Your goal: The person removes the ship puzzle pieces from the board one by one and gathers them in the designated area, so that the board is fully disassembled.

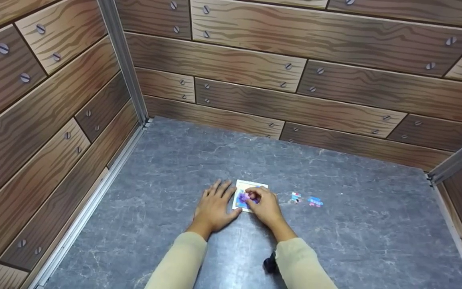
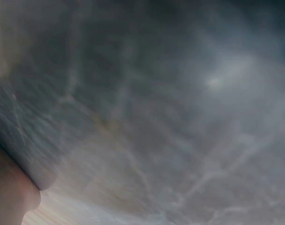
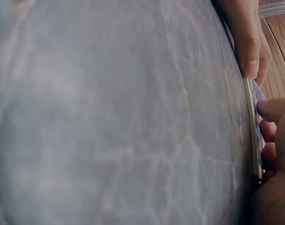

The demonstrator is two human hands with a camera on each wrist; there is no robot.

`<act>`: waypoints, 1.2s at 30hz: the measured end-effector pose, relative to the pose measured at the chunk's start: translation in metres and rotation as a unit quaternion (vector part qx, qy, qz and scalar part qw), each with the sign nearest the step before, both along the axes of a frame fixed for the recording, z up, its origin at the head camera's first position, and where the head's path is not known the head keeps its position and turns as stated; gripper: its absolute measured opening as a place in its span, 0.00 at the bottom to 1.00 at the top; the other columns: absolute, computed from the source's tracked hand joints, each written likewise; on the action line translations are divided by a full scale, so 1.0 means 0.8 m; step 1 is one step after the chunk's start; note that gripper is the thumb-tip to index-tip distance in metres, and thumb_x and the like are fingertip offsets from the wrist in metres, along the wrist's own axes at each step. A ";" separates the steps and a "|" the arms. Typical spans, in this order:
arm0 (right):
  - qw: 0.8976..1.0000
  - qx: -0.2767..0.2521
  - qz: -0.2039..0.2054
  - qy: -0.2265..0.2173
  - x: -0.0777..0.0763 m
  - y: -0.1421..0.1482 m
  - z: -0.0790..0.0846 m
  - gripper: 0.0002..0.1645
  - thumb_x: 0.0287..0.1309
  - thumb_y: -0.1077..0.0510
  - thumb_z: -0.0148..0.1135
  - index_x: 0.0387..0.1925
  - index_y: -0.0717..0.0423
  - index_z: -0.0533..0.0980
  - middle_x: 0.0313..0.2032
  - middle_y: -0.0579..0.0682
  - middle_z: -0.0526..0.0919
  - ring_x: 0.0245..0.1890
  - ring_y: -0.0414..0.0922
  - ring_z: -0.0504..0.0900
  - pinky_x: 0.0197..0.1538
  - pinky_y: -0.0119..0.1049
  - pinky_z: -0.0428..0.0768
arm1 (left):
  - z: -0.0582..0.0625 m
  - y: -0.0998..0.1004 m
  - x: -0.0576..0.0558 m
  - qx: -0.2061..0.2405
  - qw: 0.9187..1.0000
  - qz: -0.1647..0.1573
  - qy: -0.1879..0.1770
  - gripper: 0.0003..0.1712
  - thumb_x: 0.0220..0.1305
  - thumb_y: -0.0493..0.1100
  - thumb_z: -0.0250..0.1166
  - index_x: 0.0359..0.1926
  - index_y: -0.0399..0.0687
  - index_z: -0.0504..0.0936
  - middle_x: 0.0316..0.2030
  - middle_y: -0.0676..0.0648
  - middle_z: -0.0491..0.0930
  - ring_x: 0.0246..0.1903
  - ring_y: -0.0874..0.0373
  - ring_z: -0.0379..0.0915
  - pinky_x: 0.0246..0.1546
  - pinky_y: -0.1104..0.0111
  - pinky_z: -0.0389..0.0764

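Observation:
A small flat picture puzzle (image 1: 251, 184) with a white border and a blue, purple and yellow picture lies on the grey table. My left hand (image 1: 215, 204) rests palm down with spread fingers at its left side, thumb tip at the lower left corner. Over the picture, my right hand (image 1: 266, 205) has its thumb and fingers curled together and pinches a purple-pink puzzle piece (image 1: 246, 197), mostly hidden by the fingers. The right wrist view shows the board edge-on (image 3: 254, 129), with the right thumb (image 3: 272, 108) low over its face.
Right of the board lie two small loose puzzle pieces, one multicoloured (image 1: 296, 197) and one blue and pink (image 1: 315, 201). A black object (image 1: 270, 263) sits beside the right sleeve. Wood-patterned walls (image 1: 251, 90) with metal corner posts (image 1: 124, 56) enclose the table.

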State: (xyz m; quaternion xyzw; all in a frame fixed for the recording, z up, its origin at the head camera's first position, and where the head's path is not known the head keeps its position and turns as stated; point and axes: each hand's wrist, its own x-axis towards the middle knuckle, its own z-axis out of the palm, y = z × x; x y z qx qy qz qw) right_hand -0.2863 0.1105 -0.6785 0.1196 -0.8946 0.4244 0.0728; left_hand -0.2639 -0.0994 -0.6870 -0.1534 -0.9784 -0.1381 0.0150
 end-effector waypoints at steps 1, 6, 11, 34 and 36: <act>1.000 -0.004 0.000 -0.003 0.000 0.000 0.000 0.13 0.58 0.65 0.78 0.46 0.56 0.90 0.32 0.45 0.86 0.31 0.35 0.76 0.39 0.28 0.76 | 0.000 0.000 0.000 -0.001 1.000 0.000 -0.001 0.47 0.72 0.81 0.48 0.83 0.66 0.66 0.86 0.54 0.59 0.87 0.45 0.50 0.82 0.39 0.63; 1.000 -0.014 -0.001 -0.012 -0.001 0.000 0.001 0.12 0.60 0.66 0.76 0.46 0.56 0.90 0.33 0.46 0.85 0.31 0.33 0.75 0.38 0.26 0.75 | 0.000 0.001 -0.001 -0.001 1.000 0.003 -0.004 0.47 0.72 0.80 0.50 0.83 0.66 0.66 0.86 0.54 0.59 0.87 0.45 0.49 0.82 0.39 0.62; 1.000 -0.021 -0.001 -0.022 0.000 0.002 0.001 0.12 0.62 0.67 0.75 0.47 0.55 0.89 0.34 0.46 0.84 0.32 0.33 0.75 0.39 0.26 0.75 | 0.000 0.002 -0.001 -0.002 1.000 0.006 -0.014 0.46 0.72 0.80 0.49 0.82 0.67 0.66 0.86 0.55 0.58 0.87 0.46 0.49 0.83 0.40 0.61; 1.000 -0.014 0.019 -0.013 0.019 0.064 0.021 0.14 0.64 0.67 0.73 0.50 0.55 0.90 0.38 0.50 0.83 0.37 0.36 0.77 0.42 0.27 0.77 | 0.001 0.001 -0.001 0.003 1.000 0.007 -0.016 0.48 0.72 0.82 0.48 0.83 0.67 0.65 0.86 0.55 0.57 0.88 0.46 0.48 0.83 0.39 0.60; 1.000 -0.008 0.013 -0.017 0.021 0.083 0.023 0.14 0.65 0.67 0.73 0.50 0.54 0.90 0.39 0.50 0.84 0.39 0.39 0.78 0.44 0.28 0.78 | 0.001 0.000 -0.001 0.001 1.000 0.007 -0.018 0.48 0.72 0.82 0.47 0.83 0.68 0.64 0.86 0.55 0.57 0.88 0.46 0.48 0.83 0.39 0.60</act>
